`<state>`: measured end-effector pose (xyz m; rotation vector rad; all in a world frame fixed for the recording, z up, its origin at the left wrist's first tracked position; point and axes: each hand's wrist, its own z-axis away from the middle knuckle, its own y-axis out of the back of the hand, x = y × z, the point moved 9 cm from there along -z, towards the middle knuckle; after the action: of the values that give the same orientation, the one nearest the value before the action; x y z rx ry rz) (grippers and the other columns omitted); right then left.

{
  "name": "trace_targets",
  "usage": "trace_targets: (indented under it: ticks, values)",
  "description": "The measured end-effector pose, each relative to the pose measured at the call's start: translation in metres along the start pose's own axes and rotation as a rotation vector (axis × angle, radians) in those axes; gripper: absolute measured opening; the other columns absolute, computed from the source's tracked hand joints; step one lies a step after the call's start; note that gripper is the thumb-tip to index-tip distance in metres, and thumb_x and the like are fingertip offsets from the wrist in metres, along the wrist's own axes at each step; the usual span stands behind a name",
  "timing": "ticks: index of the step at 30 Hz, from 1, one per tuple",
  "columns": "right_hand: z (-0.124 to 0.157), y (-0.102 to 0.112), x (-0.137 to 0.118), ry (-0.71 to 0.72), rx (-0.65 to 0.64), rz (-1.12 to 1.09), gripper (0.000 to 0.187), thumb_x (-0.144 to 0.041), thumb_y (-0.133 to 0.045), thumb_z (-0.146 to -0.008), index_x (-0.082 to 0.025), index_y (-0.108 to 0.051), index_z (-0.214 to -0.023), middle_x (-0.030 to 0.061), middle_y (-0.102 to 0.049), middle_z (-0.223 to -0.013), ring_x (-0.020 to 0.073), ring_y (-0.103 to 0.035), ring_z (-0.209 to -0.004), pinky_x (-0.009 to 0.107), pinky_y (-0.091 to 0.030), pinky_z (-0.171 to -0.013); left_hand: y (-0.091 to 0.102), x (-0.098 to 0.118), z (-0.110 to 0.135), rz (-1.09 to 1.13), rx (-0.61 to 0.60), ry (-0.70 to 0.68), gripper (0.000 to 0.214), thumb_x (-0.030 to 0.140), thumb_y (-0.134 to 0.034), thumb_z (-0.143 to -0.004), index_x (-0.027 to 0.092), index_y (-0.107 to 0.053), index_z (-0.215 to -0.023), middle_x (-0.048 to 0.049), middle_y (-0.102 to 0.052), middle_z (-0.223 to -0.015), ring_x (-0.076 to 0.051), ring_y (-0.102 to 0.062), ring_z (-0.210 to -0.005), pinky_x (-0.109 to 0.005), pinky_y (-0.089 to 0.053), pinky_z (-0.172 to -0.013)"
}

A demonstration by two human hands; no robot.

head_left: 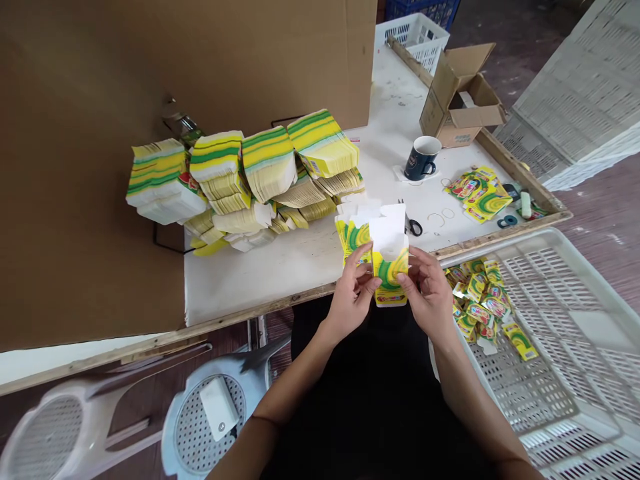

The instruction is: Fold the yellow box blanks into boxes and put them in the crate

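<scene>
Head view, yellow-green printed carton (391,270) pinched by nearly closed fingers (411,291), left hand (351,295) on its left side, right hand (433,297) on its right, similar cartons (356,235) just beyond its left, scissors (415,228) beyond its right.

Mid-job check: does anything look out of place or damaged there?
One mild oddity: a white block lies on the pale blue stool, away from the stacked packaging. The held carton shows no obvious damage, and I see no spill.
</scene>
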<state>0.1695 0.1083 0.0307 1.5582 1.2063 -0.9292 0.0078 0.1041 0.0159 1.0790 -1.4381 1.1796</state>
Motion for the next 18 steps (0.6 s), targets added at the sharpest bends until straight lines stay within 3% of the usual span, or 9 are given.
trace_targets:
  ticks: [4, 11, 14, 18]
  values:
    - [0.0, -0.001, 0.002, -0.036, -0.138, -0.091, 0.054, -0.035, -0.069, -0.096, -0.03, -0.05, -0.146, 0.0034, -0.068, -0.102, 0.0174, -0.066, -0.082, 0.031, -0.055, -0.073, -0.003, 0.004, 0.0, 0.005, -0.098, 0.029, 0.059, 0.042, -0.068, -0.095, 0.024, -0.047, -0.147, -0.0107, -0.073, -0.121, -0.022, -0.073, -0.101, -0.037, -0.058, -0.092]
    - [0.002, 0.004, -0.004, -0.079, -0.285, -0.093, 0.046, -0.036, -0.069, -0.097, -0.03, -0.051, -0.14, -0.0004, -0.069, -0.088, 0.0171, -0.066, -0.079, 0.029, -0.054, -0.072, -0.012, 0.008, 0.002, 0.119, -0.224, 0.123, 0.049, 0.042, -0.074, -0.091, 0.023, -0.049, -0.129, -0.0081, -0.075, -0.111, -0.02, -0.074, -0.093, -0.031, -0.057, -0.085]
    - [0.001, 0.007, -0.001, -0.135, -0.342, -0.045, 0.036, -0.04, -0.065, -0.099, -0.028, -0.055, -0.131, -0.001, -0.067, -0.082, 0.0174, -0.064, -0.074, 0.029, -0.052, -0.069, -0.016, 0.006, 0.006, 0.092, -0.277, 0.141, 0.043, 0.039, -0.07, -0.094, 0.023, -0.048, -0.127, -0.0079, -0.073, -0.11, -0.018, -0.072, -0.092, -0.031, -0.056, -0.086]
    - [-0.001, 0.011, -0.001, -0.113, -0.372, 0.048, 0.022, -0.044, -0.058, -0.102, -0.024, -0.065, -0.105, 0.0001, -0.064, -0.079, 0.015, -0.056, -0.065, 0.028, -0.044, -0.06, -0.018, -0.004, 0.01, -0.011, -0.321, 0.173, 0.042, 0.037, -0.068, -0.094, 0.024, -0.049, -0.128, -0.0059, -0.07, -0.103, -0.016, -0.067, -0.084, -0.029, -0.054, -0.079]
